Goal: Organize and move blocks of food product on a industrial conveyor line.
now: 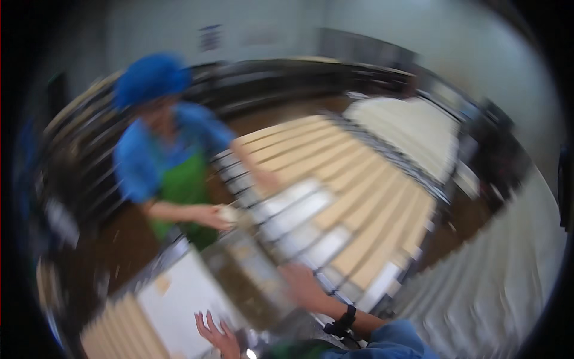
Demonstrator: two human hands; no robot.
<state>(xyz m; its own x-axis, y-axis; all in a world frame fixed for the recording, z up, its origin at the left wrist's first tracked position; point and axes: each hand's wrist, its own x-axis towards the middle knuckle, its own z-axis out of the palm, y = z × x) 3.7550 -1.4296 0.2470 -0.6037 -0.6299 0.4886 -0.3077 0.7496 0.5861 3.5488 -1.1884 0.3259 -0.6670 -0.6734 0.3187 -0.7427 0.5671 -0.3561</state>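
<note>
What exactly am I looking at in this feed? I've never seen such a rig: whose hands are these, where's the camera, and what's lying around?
There's no robot here. The single picture comes from a fisheye camera on a person's head, looking down, so straight edges bend near the rim. The wearer's left hand is at the bottom, fingers spread and apparently empty, by a white board. Their right hand, with a black wristband, reaches forward; blur hides whether it holds anything. Ahead lie long rows of tan strips with white pieces near the front. More ridged tan pieces sit at lower left. The person in the blue cap is a co-worker, holding something small and pale.
</note>
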